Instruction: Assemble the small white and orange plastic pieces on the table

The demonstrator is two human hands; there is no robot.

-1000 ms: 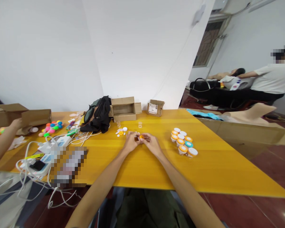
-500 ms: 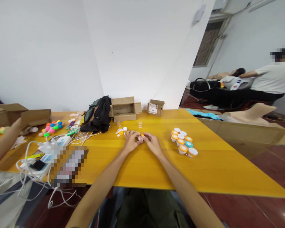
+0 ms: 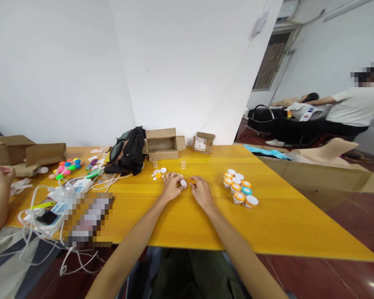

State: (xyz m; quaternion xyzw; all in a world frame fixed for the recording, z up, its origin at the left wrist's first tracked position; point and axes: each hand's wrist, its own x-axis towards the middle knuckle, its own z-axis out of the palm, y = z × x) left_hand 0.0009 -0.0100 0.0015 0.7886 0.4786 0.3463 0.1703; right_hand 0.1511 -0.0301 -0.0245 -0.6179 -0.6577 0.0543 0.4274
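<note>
My left hand (image 3: pixel 172 189) is closed round a small round container with a white top (image 3: pixel 183 182), its lower part hidden by my fingers. Just to the right, my right hand (image 3: pixel 202 192) pinches a small orange lid (image 3: pixel 192 181), with a narrow gap between the two pieces. Beyond my hands stand two small clear cups, a left one (image 3: pixel 155 164) and a right one (image 3: pixel 183 164). Loose white and orange round parts (image 3: pixel 158 175) lie left of my left hand. Several small jars with orange, white and teal lids (image 3: pixel 246 190) stand grouped at the right.
An open cardboard box (image 3: pixel 162 154), a smaller box (image 3: pixel 203 143) and a black bag (image 3: pixel 131 153) line the wall. Left are power strips with tangled cables (image 3: pixel 54 216), colourful balls (image 3: pixel 67 167) and another person's hand (image 3: pixel 2 176). The table's front edge runs below my forearms.
My right hand has drawn slightly right with the orange lid, apart from the container in my left hand. The other person's hand at far left has moved back from the cardboard box.
</note>
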